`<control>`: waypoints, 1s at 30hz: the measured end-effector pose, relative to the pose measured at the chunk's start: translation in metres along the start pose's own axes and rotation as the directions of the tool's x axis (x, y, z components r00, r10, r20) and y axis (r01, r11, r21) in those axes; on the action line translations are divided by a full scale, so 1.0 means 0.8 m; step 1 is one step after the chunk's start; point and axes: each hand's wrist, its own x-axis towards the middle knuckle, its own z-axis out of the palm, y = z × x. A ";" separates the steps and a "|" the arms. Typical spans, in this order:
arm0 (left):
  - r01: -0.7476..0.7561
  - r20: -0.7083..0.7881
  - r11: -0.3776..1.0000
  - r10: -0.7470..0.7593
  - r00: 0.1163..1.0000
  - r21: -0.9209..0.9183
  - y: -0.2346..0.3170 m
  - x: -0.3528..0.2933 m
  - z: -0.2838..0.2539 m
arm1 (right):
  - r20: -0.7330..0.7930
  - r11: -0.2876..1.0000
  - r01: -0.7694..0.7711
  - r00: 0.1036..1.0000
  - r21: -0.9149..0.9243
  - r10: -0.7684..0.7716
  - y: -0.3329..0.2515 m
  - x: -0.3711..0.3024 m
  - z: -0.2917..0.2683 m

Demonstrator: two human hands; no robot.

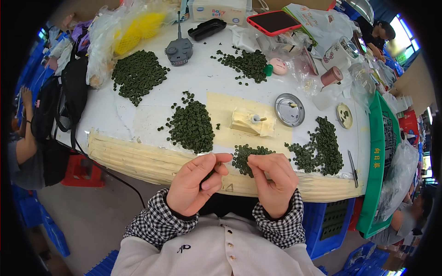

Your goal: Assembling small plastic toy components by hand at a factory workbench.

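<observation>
Above the table's front edge, my left hand [193, 181] is closed, thumb and forefinger brought together and the other fingers curled. Something dark shows in its curl, too little to name. My right hand [276, 179] is closed too, its fingertips pinched over a small pile of dark green wheel-like parts [241, 156]; what they hold is hidden. Just beyond the hands, a block wrapped in cream tape [243, 122] has a small nozzle-like piece on top. Larger heaps of the green parts lie to its left [192, 126] and right [326, 145].
Farther back are two more green heaps [139, 76] [246, 64], a grey model tank turret [178, 49] and a red-cased phone [274, 23]. A round metal lid [289, 110], a shallow dish [344, 115] and a pen [352, 168] lie rightward. A green tray [374, 184] stands at the right edge.
</observation>
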 end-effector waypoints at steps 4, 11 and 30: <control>0.006 -0.007 0.996 -0.006 1.000 0.091 0.002 0.000 0.007 | -0.003 0.998 -0.033 0.999 0.047 0.033 -0.003 0.000 -0.003; -0.031 0.165 0.999 0.036 0.986 -0.033 -0.008 0.003 -0.019 | 0.147 0.912 -0.276 0.959 0.303 0.241 -0.018 0.001 -0.006; -0.058 0.145 0.997 0.049 0.988 0.057 0.000 -0.003 -0.012 | 0.358 0.593 -0.524 0.852 0.611 0.383 -0.028 0.002 0.007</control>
